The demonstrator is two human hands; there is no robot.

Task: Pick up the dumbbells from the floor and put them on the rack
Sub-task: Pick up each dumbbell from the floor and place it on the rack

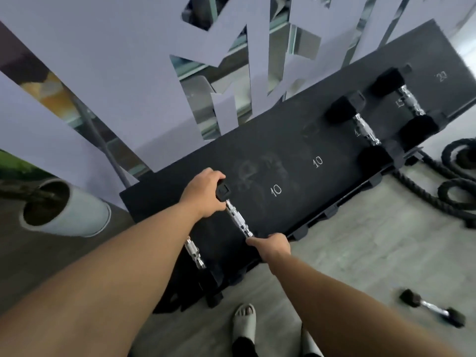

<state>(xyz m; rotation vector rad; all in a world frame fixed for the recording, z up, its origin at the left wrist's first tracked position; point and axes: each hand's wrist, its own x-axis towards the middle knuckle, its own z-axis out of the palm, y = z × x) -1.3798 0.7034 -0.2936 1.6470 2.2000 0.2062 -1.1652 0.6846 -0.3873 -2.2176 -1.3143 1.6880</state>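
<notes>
A black dumbbell with a chrome handle [238, 219] lies on the black rack [296, 140] near its left end. My left hand [204, 193] grips its far head, and my right hand [273, 244] is closed over its near head at the rack's front edge. Another dumbbell [195, 252] rests on the rack to the left, partly hidden by my left forearm. Two bigger dumbbells [363, 126] [409, 99] sit at the right end. A small dumbbell [432, 307] lies on the floor at the lower right.
White numbers mark slots on the rack top. A thick black rope [453, 186] is coiled on the floor at right. A white planter [77, 215] stands left of the rack. My sandalled foot [244, 320] is below the rack. A window with grey panels is behind.
</notes>
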